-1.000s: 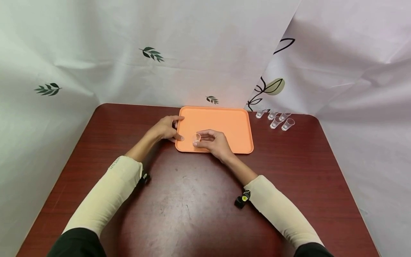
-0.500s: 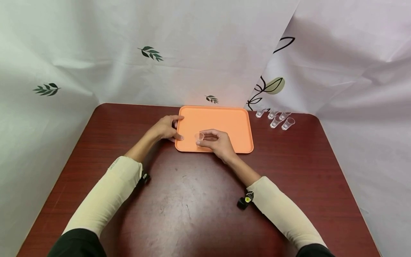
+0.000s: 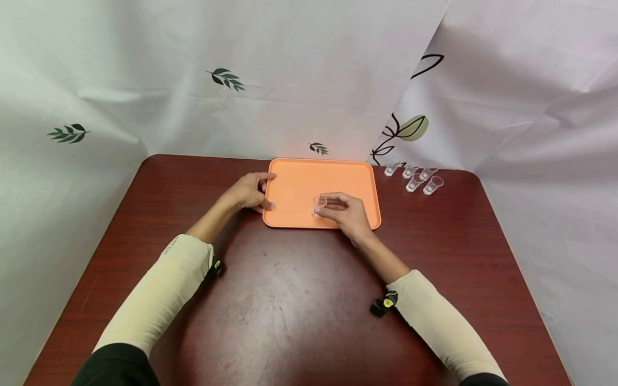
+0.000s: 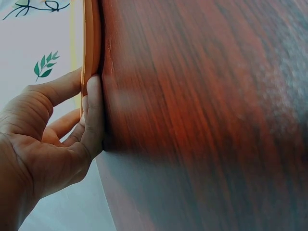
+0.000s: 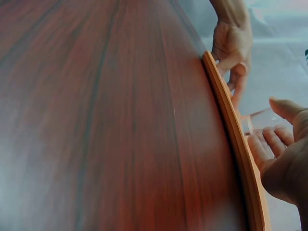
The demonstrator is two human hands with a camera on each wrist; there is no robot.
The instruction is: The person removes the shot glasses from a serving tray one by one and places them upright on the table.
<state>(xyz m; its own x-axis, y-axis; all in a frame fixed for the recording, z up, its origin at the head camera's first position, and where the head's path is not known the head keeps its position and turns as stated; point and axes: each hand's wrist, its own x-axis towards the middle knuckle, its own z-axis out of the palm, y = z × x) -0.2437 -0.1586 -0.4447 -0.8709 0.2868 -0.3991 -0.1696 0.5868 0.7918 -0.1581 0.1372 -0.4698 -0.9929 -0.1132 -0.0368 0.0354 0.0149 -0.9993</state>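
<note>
A flat orange tray (image 3: pixel 333 177) lies at the far edge of the table. My left hand (image 3: pixel 249 191) grips its left end, thumb and index finger at the rim; the left wrist view shows the fingers against the tray's edge (image 4: pixel 91 43). Over the tray's front middle, my right hand (image 3: pixel 350 217) holds a small clear plastic cup (image 3: pixel 319 203) between thumb and fingers. In the right wrist view the cup (image 5: pixel 259 118) is partly hidden by the fingers. Whether its base touches the tray, I cannot tell.
Several more clear cups (image 3: pixel 433 185) stand in a cluster right of the tray, near the table's back edge. A pale cloth backdrop (image 3: pixel 270 107) with leaf prints hangs behind the dark red wooden table (image 3: pixel 270 289).
My right hand has moved right along the tray with the cup, from near its left part to its middle. The left hand stays in place on the tray.
</note>
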